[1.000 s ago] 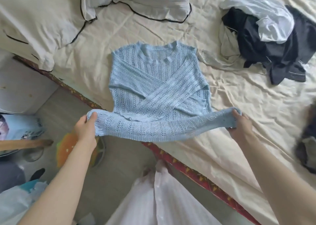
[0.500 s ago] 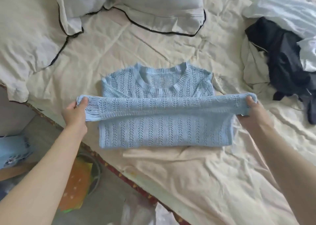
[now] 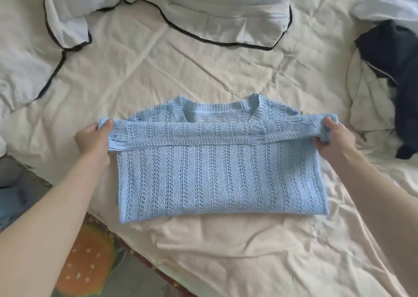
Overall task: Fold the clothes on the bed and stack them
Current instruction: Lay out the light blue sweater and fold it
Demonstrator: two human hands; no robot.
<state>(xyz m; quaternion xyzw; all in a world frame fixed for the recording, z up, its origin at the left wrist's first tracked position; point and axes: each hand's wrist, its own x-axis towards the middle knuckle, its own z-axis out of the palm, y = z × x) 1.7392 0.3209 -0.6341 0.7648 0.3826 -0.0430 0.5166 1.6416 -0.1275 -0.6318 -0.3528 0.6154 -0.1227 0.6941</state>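
Light blue knitted wool is pinched in both hands. The left hand (image 3: 92, 138) holds one corner of the folded-up hem, with the thumb on top and the other fingers curled under the edge. The right hand (image 3: 334, 138) grips the opposite corner in the same way. Between them the hem is stretched in a straight band just below the neckline. The sweater (image 3: 217, 174) lies flat on the cream bed sheet (image 3: 158, 66), folded in half, with its folded edge toward the person. Behind it are white pillows (image 3: 214, 9) with black trim. On the right, well apart, lies a pile of dark and white clothes (image 3: 393, 57). An orange cushion (image 3: 88, 265) is on the floor beside the bed.
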